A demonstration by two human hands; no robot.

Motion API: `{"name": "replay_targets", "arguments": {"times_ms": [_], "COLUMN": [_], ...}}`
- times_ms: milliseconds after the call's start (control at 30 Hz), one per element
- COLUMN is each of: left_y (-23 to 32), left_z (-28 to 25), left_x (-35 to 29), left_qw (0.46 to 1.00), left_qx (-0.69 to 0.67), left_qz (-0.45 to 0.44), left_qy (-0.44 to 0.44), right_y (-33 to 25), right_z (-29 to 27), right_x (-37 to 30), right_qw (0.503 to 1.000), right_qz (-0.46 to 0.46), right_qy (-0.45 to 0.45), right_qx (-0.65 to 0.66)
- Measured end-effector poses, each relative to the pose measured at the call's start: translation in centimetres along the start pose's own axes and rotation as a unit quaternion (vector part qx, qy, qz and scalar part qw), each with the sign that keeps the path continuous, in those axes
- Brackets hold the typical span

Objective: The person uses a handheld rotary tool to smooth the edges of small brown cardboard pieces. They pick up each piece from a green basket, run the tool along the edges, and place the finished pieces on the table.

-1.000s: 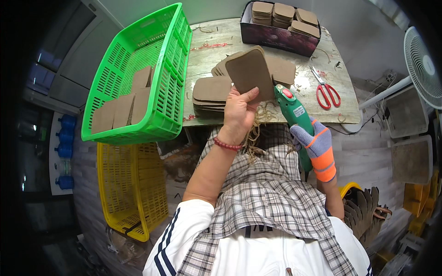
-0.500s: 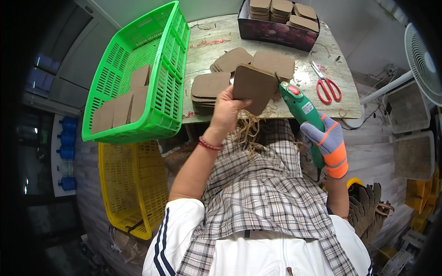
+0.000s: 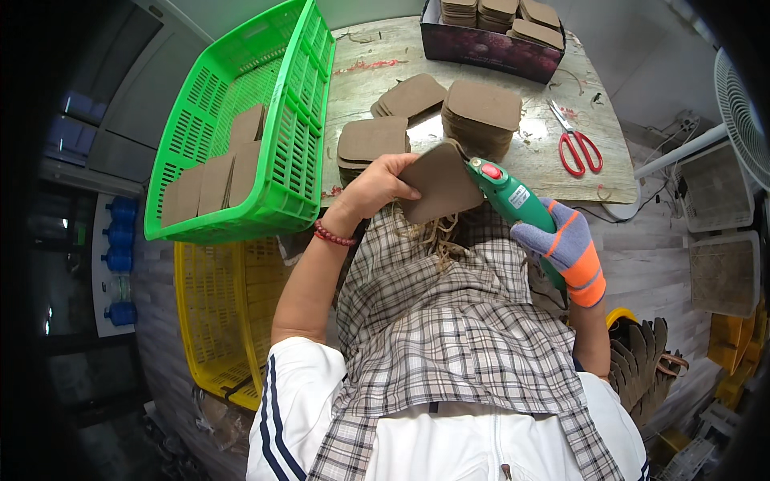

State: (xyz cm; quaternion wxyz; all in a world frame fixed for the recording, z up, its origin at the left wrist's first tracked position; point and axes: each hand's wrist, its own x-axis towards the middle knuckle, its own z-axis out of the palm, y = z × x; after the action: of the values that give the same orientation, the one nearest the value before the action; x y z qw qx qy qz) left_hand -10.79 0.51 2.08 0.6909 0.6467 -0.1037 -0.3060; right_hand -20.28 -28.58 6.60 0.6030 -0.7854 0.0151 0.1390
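Between thumb and fingers, my left hand [image 3: 382,186] grips a brown rounded-corner pad [image 3: 442,186], held tilted over my lap. My right hand [image 3: 565,248], in a grey and orange glove, is wrapped round a green handheld electric trimmer [image 3: 513,196] with a red button. The trimmer's tip meets the pad's upper right edge; the blade itself is too small to make out. Just beyond my left hand stands a stack of like pads [image 3: 370,143]. Two more stacks, one fanned [image 3: 411,97] and one tall [image 3: 481,112], sit farther back. Thin brown trimmings [image 3: 439,240] lie on my checked apron.
A green crate [image 3: 297,210] holding several pads stands at the left of the table [image 3: 365,76], above a yellow crate [image 3: 255,321]. Red-handled scissors [image 3: 579,152] lie at the table's right. A dark box [image 3: 489,53] of pads stands at the back, and a white fan [image 3: 742,120] far right.
My left hand has lowered and tilted the pad, drawing it a little toward me. The trimmer's tip has shifted left and down along with it. The tall stack behind now shows more fully.
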Motion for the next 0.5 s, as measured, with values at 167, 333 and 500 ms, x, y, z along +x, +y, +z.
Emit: {"name": "replay_targets", "arguments": {"times_ms": [167, 333, 500], "left_y": [0.1, 1.1, 1.5], "left_z": [-0.3, -2.0, -2.7], "left_x": [-0.3, -0.9, -0.9], "left_qw": [0.996, 0.976, 0.981], "left_qx": [0.087, 0.145, 0.010], "left_qz": [0.015, 0.089, 0.130], "left_qy": [0.023, 0.138, 0.146], "right_y": [0.1, 0.2, 0.6], "right_z": [0.1, 0.0, 0.2], "right_x": [0.5, 0.6, 0.9], "right_qw": [0.999, 0.996, 0.996], "right_qz": [0.015, 0.054, 0.052], "right_qy": [-0.024, -0.046, -0.066], "right_qx": [0.036, 0.056, 0.033]}}
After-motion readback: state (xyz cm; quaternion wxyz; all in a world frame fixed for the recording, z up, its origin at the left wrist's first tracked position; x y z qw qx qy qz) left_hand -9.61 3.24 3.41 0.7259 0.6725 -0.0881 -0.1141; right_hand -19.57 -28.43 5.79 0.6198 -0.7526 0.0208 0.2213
